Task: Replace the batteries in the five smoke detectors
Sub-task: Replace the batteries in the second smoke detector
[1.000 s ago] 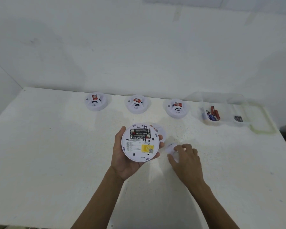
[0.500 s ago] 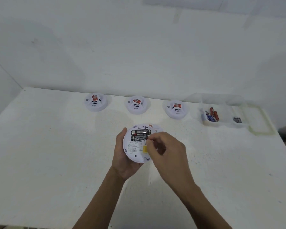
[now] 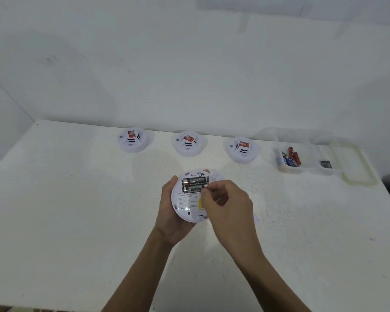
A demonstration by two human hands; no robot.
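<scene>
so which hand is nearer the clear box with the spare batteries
Right. The right hand is at the batteries of the held detector, on the side toward the clear box at the table's far right. The left hand cups the detector from the opposite side, farther away.

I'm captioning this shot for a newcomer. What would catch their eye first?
Centre stage, the left hand cradles an upturned smoke detector with two black batteries showing, while the right hand picks at them. Behind, three detectors line the table's far edge, beside a clear container of spare batteries.
</scene>
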